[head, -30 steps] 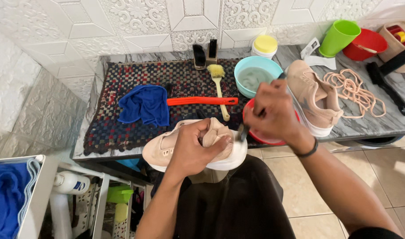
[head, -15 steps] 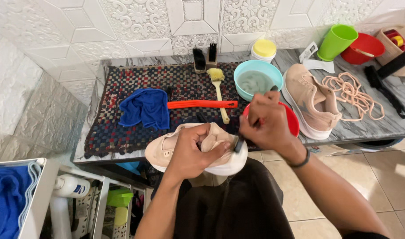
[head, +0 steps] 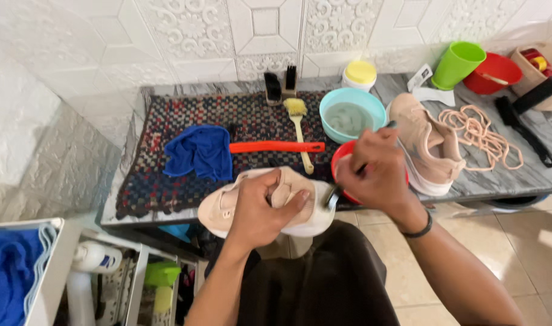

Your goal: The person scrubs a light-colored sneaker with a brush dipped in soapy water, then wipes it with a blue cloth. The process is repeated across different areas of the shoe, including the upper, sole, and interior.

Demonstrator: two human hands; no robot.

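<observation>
My left hand (head: 259,208) grips a beige sneaker (head: 227,202) by its tongue and opening, holding it over my lap at the table's front edge. My right hand (head: 372,172) is closed on a small dark brush (head: 332,196) whose head touches the sneaker's heel end. Behind my right hand sits a red bowl (head: 343,154), mostly hidden. A teal bowl (head: 352,115) of cloudy water stands just beyond it.
On the checkered mat (head: 167,121) lie a blue cloth (head: 197,151), an orange brush (head: 276,147) and a yellow-bristled brush (head: 298,124). A second beige sneaker (head: 427,142), loose laces (head: 484,136), a green cup (head: 458,64) and another red bowl (head: 499,72) sit to the right.
My right hand with the brush shifts slightly back and forth along the sneaker's heel. My left hand keeps its hold on the sneaker. The view has moved a little.
</observation>
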